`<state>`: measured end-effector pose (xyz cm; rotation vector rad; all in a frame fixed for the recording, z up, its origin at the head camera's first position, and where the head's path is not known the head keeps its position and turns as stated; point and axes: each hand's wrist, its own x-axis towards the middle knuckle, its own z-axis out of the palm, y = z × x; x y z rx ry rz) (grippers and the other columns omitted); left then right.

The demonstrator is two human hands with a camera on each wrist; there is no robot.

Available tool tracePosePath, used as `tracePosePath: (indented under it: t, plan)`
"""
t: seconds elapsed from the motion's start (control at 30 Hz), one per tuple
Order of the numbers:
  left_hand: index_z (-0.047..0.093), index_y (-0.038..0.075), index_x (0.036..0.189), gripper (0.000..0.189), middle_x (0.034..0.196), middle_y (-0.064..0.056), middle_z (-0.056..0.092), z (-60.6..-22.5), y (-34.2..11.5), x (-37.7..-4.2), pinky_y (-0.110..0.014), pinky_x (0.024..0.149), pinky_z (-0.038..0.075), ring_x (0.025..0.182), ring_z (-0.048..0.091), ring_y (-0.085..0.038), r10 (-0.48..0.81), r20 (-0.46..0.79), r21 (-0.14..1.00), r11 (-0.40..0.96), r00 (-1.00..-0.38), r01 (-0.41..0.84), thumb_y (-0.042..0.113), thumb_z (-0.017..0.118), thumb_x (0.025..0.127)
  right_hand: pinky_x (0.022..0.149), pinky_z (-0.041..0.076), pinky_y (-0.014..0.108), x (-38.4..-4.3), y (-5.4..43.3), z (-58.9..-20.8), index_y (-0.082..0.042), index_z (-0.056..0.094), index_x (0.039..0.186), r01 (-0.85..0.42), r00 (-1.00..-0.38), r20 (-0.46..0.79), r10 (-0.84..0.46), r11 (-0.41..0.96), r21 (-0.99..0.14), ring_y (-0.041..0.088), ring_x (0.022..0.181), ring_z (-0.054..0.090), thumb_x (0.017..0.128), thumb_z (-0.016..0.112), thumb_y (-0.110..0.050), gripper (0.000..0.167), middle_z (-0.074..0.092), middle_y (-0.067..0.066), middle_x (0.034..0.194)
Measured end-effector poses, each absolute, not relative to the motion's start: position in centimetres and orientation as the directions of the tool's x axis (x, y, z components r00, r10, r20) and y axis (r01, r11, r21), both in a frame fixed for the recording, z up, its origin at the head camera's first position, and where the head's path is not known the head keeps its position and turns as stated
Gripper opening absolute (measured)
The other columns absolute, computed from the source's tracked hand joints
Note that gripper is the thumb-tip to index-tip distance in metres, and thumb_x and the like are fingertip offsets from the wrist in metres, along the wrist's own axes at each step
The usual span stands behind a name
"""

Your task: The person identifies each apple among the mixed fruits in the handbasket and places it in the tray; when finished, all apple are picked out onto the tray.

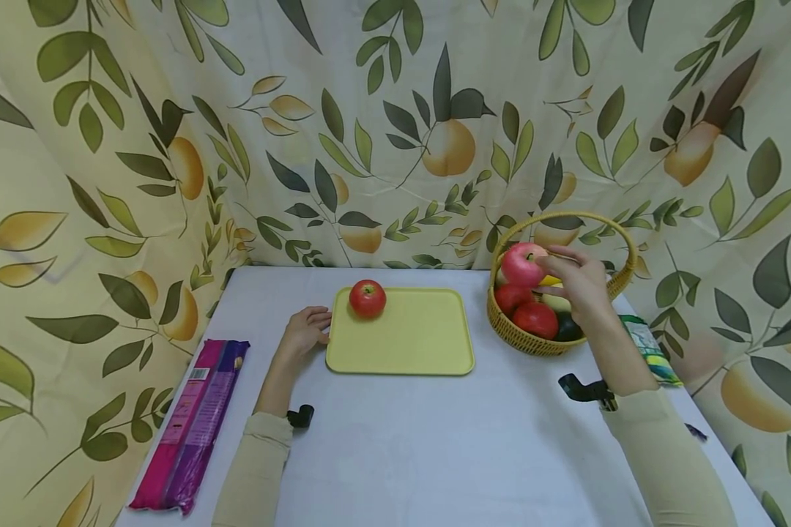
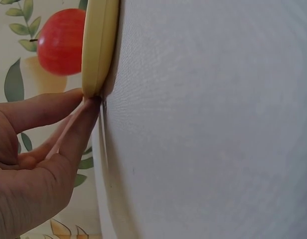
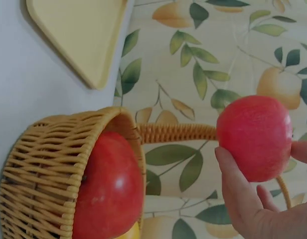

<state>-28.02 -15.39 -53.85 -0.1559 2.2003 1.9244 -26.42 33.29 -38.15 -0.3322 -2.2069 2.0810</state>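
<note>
My right hand (image 1: 581,287) holds a pink apple (image 1: 523,264) between thumb and fingers, up at the mouth of a wicker basket (image 1: 522,341). The right wrist view shows this apple (image 3: 254,138) level with the basket's handle, above a large red fruit (image 3: 109,186) inside. At the left end of a pale yellow tray (image 1: 405,333), my left hand (image 1: 305,331) pinches the rim; thumb and fingertips meet its edge in the left wrist view. One red apple (image 1: 367,299) sits in the tray's upper left corner.
Red fruits (image 1: 535,320), a yellow piece and a dark one fill the basket under its tall handle. A long pink and purple packet (image 1: 194,424) lies along the left table edge. Behind my right forearm is a green packet (image 1: 652,351). A patterned curtain (image 1: 395,132) hangs behind.
</note>
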Motion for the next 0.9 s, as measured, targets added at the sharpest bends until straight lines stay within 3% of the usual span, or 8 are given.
tracePosePath:
  t: [0.63, 0.9]
  plan:
    - [0.044, -0.010, 0.149, 0.075, 0.148, -0.029, 0.054, -53.8, -15.4, -27.9, -0.046, 0.114, 0.045, 0.140, 0.053, -0.037, 0.061, -0.231, 0.965, 0.138, -0.971, -0.221, -0.029, 0.058, 0.077, 0.075, 0.063, 0.029, -26.1, 28.9, -37.2, -0.005, 0.048, 0.152, 0.085, -0.988, -0.072, 0.136, 0.087, -0.993, 0.012, 0.106, 0.062, 0.095, 0.077, -0.032, 0.069, 0.061, -0.004, 0.120]
    - [0.041, -0.012, 0.150, 0.077, 0.150, -0.032, 0.051, -53.3, -15.5, -27.9, -0.049, 0.116, 0.043, 0.142, 0.050, -0.040, 0.072, -0.241, 0.967, 0.106, -0.968, -0.233, -0.030, 0.054, 0.076, 0.076, 0.063, 0.035, -26.9, 27.2, -37.5, -0.003, 0.049, 0.151, 0.083, -0.992, -0.081, 0.097, 0.023, -0.996, 0.013, 0.098, 0.071, 0.094, 0.079, -0.026, 0.068, 0.066, -0.001, 0.118]
